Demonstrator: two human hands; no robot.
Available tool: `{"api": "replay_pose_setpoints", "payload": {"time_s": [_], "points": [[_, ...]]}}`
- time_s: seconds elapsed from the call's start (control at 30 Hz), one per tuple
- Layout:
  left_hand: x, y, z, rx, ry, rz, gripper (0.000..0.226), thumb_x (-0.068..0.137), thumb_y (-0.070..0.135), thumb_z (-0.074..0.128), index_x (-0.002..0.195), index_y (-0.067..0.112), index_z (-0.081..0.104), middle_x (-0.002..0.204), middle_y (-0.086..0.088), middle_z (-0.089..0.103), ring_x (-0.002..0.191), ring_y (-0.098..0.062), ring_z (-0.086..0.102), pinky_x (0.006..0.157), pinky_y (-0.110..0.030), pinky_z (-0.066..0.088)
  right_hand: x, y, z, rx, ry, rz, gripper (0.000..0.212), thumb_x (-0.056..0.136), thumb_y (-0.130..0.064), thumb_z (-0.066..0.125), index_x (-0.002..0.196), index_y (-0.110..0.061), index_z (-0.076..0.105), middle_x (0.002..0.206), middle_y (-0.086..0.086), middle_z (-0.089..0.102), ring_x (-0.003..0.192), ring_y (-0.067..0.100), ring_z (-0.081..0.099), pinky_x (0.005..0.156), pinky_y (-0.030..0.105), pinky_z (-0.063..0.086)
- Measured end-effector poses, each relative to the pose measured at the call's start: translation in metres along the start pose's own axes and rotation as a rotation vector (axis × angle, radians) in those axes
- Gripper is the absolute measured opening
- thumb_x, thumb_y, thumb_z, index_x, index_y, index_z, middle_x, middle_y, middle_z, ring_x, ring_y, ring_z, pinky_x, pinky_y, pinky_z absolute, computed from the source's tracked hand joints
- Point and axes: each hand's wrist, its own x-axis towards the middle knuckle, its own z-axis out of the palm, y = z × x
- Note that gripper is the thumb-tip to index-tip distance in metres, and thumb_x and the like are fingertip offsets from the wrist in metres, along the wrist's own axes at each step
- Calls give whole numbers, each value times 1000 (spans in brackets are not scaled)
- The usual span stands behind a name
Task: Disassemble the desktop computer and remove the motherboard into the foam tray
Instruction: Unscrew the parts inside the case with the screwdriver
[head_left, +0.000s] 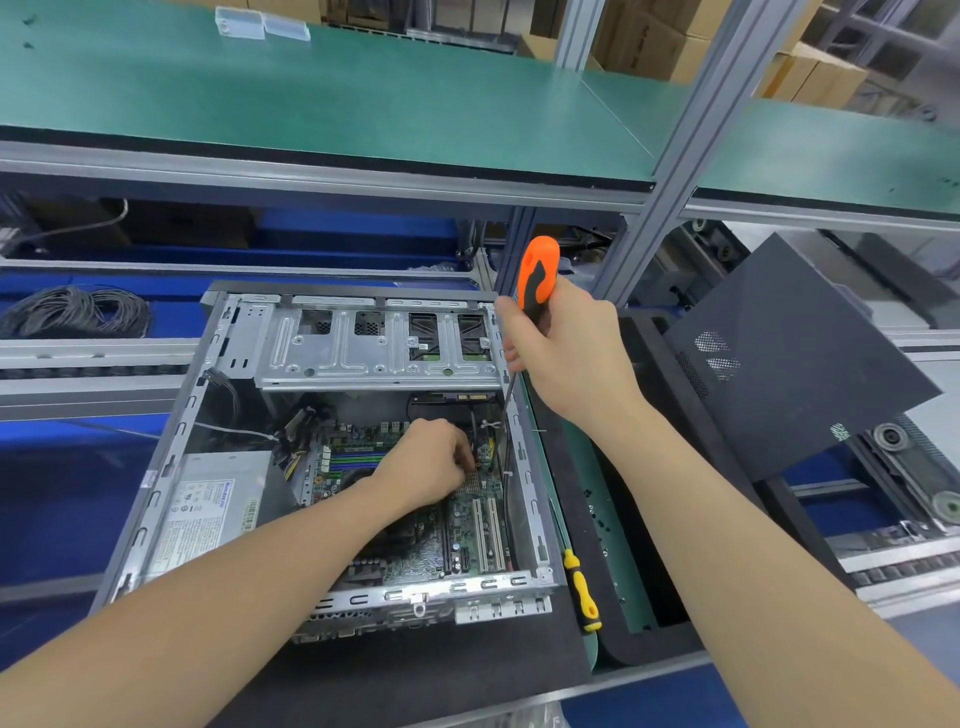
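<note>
The open desktop case (171, 457) lies on its side on a black mat, with the green motherboard (462, 525) still inside. My left hand (426, 467) reaches into the case, its fingers curled down at something small on the board near the cables; what it pinches is hidden. My right hand (566, 353) grips an orange-and-black screwdriver (537, 275), whose shaft points down into the case's right side. A black foam tray (691, 447) lies to the right of the case.
A yellow-and-black screwdriver (584, 592) lies on the green strip beside the case. The dark side panel (789, 358) leans over the foam tray. A power supply (208, 504) sits in the case's left half. Coiled black cable (78, 312) lies at far left. A green shelf (311, 93) hangs above.
</note>
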Motion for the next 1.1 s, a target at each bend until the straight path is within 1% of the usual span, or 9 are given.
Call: {"api": "replay_pose_setpoints", "payload": {"time_s": [0.1, 0.57, 0.63, 0.73, 0.8, 0.87, 0.97, 1.07, 1.1], "points": [[0, 0, 1, -7, 3, 10, 32, 77, 2, 64, 77, 32, 76, 99, 6, 78, 55, 7, 49, 70, -21, 49, -1, 0, 2, 18, 0, 19, 36, 103, -41, 55, 88, -8, 55, 74, 11, 70, 69, 28, 71, 69, 48, 61], [-5, 6, -4, -13, -7, 24, 29, 80, 3, 63, 84, 25, 80, 99, 5, 78, 66, -4, 56, 76, -20, 48, -2, 2, 2, 29, -43, 34, 36, 103, -40, 56, 88, -8, 54, 76, 12, 71, 71, 29, 72, 71, 49, 61], [-9, 8, -8, -53, -3, 48, 27, 81, 5, 62, 81, 26, 79, 89, 13, 77, 58, 0, 55, 73, -18, 49, 0, 3, -1, 8, -103, 27, 37, 102, -41, 56, 89, -7, 54, 77, 12, 72, 71, 27, 72, 72, 49, 61], [-15, 11, -22, -225, 104, 79, 23, 81, 13, 61, 75, 29, 76, 51, 15, 63, 42, -3, 49, 53, -16, 42, 5, 4, -10, 14, -252, 9, 27, 100, -38, 59, 93, -13, 60, 79, 4, 75, 70, 12, 73, 72, 42, 61], [-15, 13, -37, -409, 312, 95, 19, 81, 18, 60, 77, 30, 75, 45, 3, 53, 41, -6, 40, 48, -15, 34, 8, 3, -15, 75, -327, -10, 10, 98, -30, 64, 96, -20, 61, 86, -1, 74, 75, 11, 74, 74, 40, 62], [-13, 17, -54, -592, 426, 167, 18, 82, 19, 61, 88, 31, 73, 45, 4, 40, 44, -7, 34, 48, -17, 28, 11, 1, -19, 95, -355, -46, 11, 96, -21, 68, 98, -22, 57, 93, -1, 72, 84, 19, 74, 79, 45, 62], [-9, 23, -76, -671, 237, 320, 26, 88, 20, 64, 112, 28, 72, 50, 1, 32, 47, -6, 35, 55, -24, 32, 13, -6, -27, 103, -444, -92, 20, 95, -14, 68, 103, -19, 51, 99, 0, 73, 97, 27, 72, 86, 52, 59], [-7, 29, -83, -525, 40, 417, 17, 97, 29, 65, 109, 37, 75, 52, 3, 34, 59, 4, 46, 80, -21, 42, 14, -11, -32, 120, -537, -103, 22, 95, -4, 67, 110, -15, 55, 100, -7, 74, 97, 10, 73, 87, 44, 61], [-7, 32, -83, -501, 10, 440, 18, 100, 29, 64, 110, 36, 76, 55, 5, 42, 76, 12, 52, 91, -14, 40, 15, -12, -33, 92, -553, -116, 22, 95, -2, 66, 110, -14, 57, 100, -8, 73, 96, 6, 71, 88, 43, 60]]}}
